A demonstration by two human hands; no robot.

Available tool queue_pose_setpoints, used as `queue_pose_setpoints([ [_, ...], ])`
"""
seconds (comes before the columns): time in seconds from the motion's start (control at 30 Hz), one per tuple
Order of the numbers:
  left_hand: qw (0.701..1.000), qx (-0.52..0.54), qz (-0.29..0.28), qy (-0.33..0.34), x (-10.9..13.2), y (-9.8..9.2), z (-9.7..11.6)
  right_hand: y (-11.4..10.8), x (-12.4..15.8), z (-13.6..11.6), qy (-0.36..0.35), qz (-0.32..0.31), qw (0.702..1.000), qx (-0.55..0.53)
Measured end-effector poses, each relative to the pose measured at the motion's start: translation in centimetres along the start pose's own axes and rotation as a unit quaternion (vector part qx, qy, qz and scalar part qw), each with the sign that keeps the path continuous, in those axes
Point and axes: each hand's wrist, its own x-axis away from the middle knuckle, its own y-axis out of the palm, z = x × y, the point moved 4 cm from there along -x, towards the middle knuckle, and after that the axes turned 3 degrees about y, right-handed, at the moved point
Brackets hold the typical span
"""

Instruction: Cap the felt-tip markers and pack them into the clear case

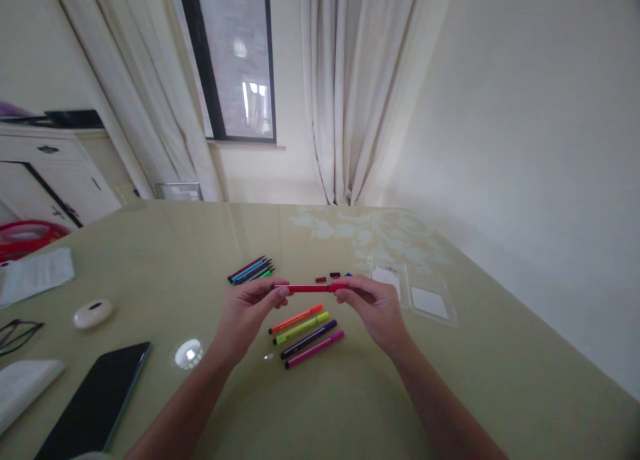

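A red marker (309,289) is held level above the table between my two hands. My left hand (249,309) pinches its dark left end. At the other end, my right hand (374,308) has its fingers closed on the red cap. Below lie capped markers in a slanted row: an orange marker (295,319), a yellow-green marker (301,328), a dark purple marker (309,339) and a magenta marker (315,350). Behind my left hand rests a bundle of uncapped markers (251,270). Several loose caps (321,280) lie behind the red marker, partly hidden by my right hand.
An opened clear plastic case (453,317) with white cards lies right of my right hand. On the left are a black tablet (97,400), a cream rounded case (93,314), eyeglasses (20,337) and a white packet (37,275). A wall borders the table's right side.
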Motion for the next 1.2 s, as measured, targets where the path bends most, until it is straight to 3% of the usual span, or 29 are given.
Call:
queue_pose_setpoints([
  [0.37,1.000,0.010,0.005,-0.002,0.3,1.2,0.3,0.1,0.5,-0.4,-0.028,0.035,0.999,-0.011],
  [0.5,1.000,-0.015,-0.020,-0.007,-0.4,0.8,0.0,0.2,0.0,0.7,0.025,0.000,0.999,-0.024],
  [0.6,0.996,-0.086,0.026,0.001,-1.4,-1.0,-0.8,0.5,-0.3,2.0,0.063,-0.058,0.996,-0.003],
  [0.7,0.960,-0.273,0.062,0.020,-2.0,-2.9,-1.9,0.6,-0.5,3.2,0.078,-0.111,0.990,0.038],
  [0.8,0.895,-0.444,0.016,0.033,-2.0,-3.4,-3.2,0.5,-0.5,4.0,0.088,-0.146,0.983,0.065],
  [0.93,0.834,-0.549,-0.048,-0.005,-1.6,-3.2,-4.7,0.5,-0.4,4.3,0.097,-0.195,0.967,0.131],
  [1.07,0.812,-0.578,-0.077,-0.022,-1.5,-3.1,-5.2,0.4,-0.3,4.6,0.083,-0.204,0.951,0.217],
  [1.2,0.819,-0.568,-0.079,0.001,-1.5,-2.8,-4.8,0.0,-1.0,5.3,0.023,-0.105,0.931,0.350],
])
